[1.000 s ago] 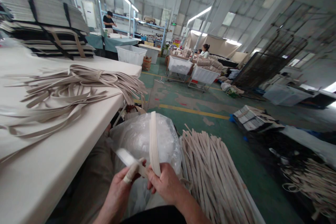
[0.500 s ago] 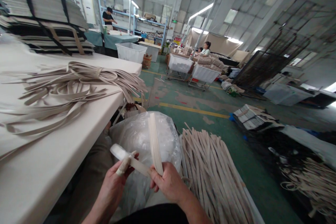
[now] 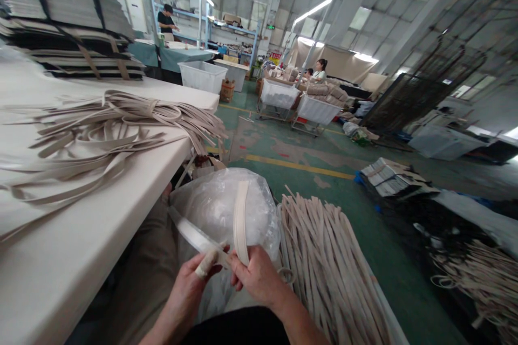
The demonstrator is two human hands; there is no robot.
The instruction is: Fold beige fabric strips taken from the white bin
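Left hand pinches pale strip; right hand clamped on beige strap; hands close together over clear plastic bag.

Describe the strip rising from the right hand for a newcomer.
Find the clear plastic bag beside the white table. Before the bag, a pale strip rises from the right hand. Unlike the strips piled to its right, it is held up.

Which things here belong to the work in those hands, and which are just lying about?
Apparently part of the work:
Pale strip, held in the left hand and right hand
Likely, similar strips heaped at right

Apparently just lying about:
Strapped stack at left
Cardboard box
White bins
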